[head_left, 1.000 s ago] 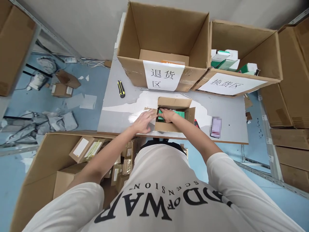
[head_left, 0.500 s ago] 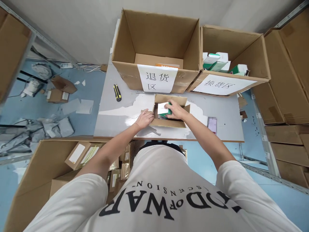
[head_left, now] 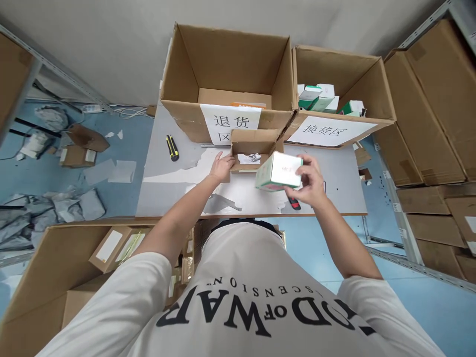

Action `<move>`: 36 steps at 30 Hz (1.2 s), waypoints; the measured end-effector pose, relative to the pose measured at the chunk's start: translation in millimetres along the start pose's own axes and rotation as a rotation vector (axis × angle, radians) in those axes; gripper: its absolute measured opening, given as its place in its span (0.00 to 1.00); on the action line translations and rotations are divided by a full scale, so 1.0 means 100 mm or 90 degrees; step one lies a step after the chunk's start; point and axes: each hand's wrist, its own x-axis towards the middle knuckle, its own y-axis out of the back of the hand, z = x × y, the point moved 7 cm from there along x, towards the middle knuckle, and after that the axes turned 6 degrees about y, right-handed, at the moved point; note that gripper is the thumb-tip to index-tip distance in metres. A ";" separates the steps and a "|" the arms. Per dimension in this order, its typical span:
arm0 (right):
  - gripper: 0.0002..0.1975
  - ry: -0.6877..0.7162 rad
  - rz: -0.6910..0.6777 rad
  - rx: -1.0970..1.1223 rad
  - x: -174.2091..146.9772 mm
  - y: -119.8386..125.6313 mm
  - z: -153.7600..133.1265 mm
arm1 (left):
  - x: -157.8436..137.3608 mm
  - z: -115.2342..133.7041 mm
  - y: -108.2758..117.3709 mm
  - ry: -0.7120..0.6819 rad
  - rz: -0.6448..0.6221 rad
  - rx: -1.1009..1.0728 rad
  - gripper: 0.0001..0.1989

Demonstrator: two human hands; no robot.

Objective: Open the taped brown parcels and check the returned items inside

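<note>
My right hand (head_left: 311, 182) grips a white and green product box (head_left: 285, 169) by its right end, fingers on one side and thumb below. The box hangs tilted above the table, in front of the right corner of a small open cardboard box (head_left: 256, 135). Inside that cardboard box lies some crumpled white paper (head_left: 250, 158). At its left side, my left hand (head_left: 222, 166) holds the cardboard box by the edge; part of the grip is hidden. A red and black tool (head_left: 294, 203), partly covered, lies beneath my right hand.
Two large labelled cartons stand behind: the left carton (head_left: 178, 116) has an orange item inside, the right carton (head_left: 383, 106) several white and green boxes. A yellow and black box cutter (head_left: 172, 148) lies on the table (head_left: 156, 186). A big carton (head_left: 37, 267) of parcels stands lower left.
The product box has come out of the small cardboard box in my right hand, moving right and up. The cardboard box and my left hand have shifted toward the large cartons.
</note>
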 end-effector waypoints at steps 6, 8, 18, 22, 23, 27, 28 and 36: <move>0.18 -0.028 -0.062 0.025 -0.59 -0.54 0.08 | -0.16 -0.05 0.04 0.066 -0.047 -0.015 0.31; 0.17 -0.048 -0.075 0.019 -0.71 -0.72 0.16 | -0.32 -0.05 0.07 0.088 -0.025 -0.038 0.33; 0.15 -0.043 -0.110 0.075 -1.03 -1.27 0.42 | -1.28 0.62 -0.22 0.086 -0.033 -0.332 0.48; 0.17 -0.054 -0.194 0.082 -1.04 -1.30 0.44 | -1.04 0.77 -0.32 0.093 -0.053 -0.430 0.54; 0.19 -0.053 -0.217 0.075 -1.03 -1.29 0.43 | -0.97 0.80 -0.32 0.090 -0.051 -0.447 0.51; 0.29 -0.052 -0.273 -0.018 -0.89 -1.22 0.33 | -0.87 0.87 -0.27 0.076 -0.033 -0.453 0.41; 0.30 -0.050 -0.292 -0.048 -0.86 -1.21 0.30 | -0.87 0.88 -0.26 0.077 -0.021 -0.447 0.40; 0.34 -0.171 -0.400 -0.097 -0.71 -1.29 0.30 | -0.92 0.92 -0.29 0.100 0.009 -0.424 0.38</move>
